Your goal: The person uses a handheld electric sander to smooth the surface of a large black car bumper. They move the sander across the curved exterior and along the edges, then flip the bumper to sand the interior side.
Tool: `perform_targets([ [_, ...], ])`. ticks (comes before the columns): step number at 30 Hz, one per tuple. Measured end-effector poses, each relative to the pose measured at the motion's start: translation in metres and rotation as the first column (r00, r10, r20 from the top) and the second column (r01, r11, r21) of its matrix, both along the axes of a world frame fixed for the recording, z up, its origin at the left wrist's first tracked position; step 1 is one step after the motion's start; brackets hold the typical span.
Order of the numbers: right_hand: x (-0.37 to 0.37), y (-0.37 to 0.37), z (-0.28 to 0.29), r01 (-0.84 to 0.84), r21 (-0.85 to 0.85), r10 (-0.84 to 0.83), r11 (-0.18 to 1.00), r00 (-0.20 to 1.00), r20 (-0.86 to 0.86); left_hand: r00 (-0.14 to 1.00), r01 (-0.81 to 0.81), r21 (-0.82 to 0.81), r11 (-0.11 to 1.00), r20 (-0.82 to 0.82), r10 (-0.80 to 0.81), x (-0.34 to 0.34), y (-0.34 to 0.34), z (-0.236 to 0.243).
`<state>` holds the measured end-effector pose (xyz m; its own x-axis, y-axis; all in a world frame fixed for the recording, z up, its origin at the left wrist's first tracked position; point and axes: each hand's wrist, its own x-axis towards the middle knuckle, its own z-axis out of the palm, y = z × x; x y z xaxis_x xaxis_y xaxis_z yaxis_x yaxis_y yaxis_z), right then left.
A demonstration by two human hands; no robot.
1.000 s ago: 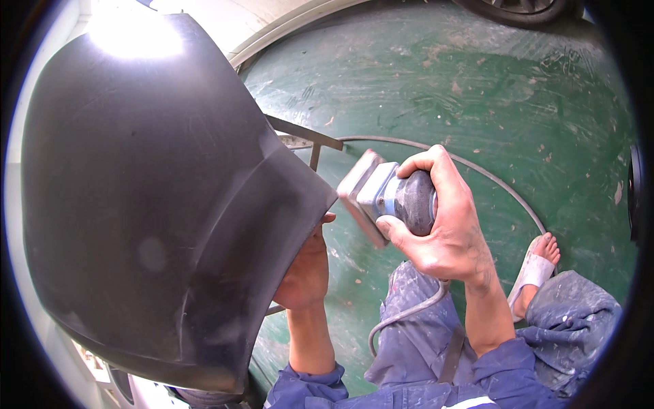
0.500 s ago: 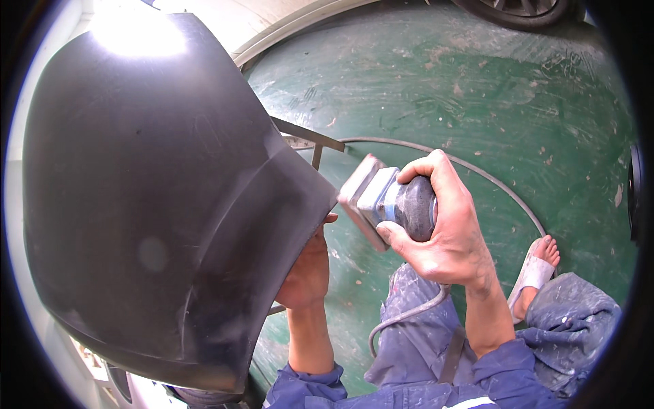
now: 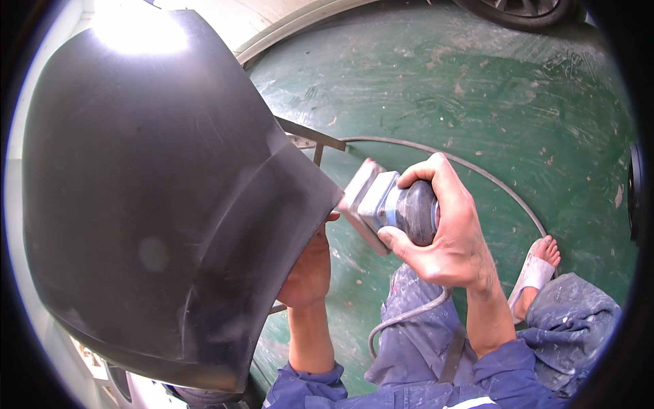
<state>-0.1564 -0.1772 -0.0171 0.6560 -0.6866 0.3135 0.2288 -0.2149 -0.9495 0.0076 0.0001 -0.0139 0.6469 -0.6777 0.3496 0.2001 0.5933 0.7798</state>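
Observation:
A large dark, curved car panel [image 3: 157, 184] fills the left half, with scuffed pale patches along its right-hand edge. My left hand [image 3: 308, 273] holds that edge from behind; most of its fingers are hidden by the panel, and one fingertip shows beside the edge. My right hand [image 3: 453, 235] is wrapped around the rounded dark grip of a sander [image 3: 402, 208]. The sander is tilted, its flat rectangular pad facing the panel's pointed right corner and right up against it. From under my right wrist a grey hose [image 3: 409, 313] loops down over my trousers.
Behind the panel shows a dark metal stand [image 3: 310, 133]. The hose's long run curves across the green, dust-marked floor [image 3: 436, 88] toward my sandalled foot [image 3: 535, 273]. A car wheel [image 3: 524, 10] stands at the far right, and a pale vehicle body [image 3: 272, 20] at the top.
The panel's right corner and my left hand have shifted slightly rightward. The sander has moved a little right and down in my right hand, which keeps its grip.

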Motion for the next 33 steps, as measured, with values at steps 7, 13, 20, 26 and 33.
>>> perform_targets([
  [7, 0.001, 0.002, -0.006, 0.070, 0.047, -0.073, 0.996, 0.996, 0.060, 1.000, 0.022, 0.006, 1.000, 0.021, -0.022, -0.005, -0.002, 0.005],
  [13, 0.012, 0.009, -0.012, 0.128, 0.048, -0.129, 0.991, 0.991, 0.028, 0.999, 0.035, -0.006, 0.999, 0.033, -0.035, -0.006, -0.004, 0.005],
  [20, 0.015, 0.027, -0.017, 0.264, 0.130, -0.278, 0.956, 0.954, 0.109, 0.965, 0.033, 0.048, 0.998, 0.259, -0.044, 0.004, 0.003, -0.002],
  [26, 0.014, 0.034, 0.006, 0.173, 0.155, -0.192, 0.973, 0.974, 0.120, 1.000, -0.010, -0.010, 1.000, 0.029, 0.011, -0.016, -0.011, 0.011],
  [33, 0.019, 0.040, 0.008, 0.243, 0.034, -0.245, 0.970, 0.958, 0.151, 0.999, 0.038, -0.026, 0.999, -0.001, -0.038, -0.010, -0.004, 0.011],
])
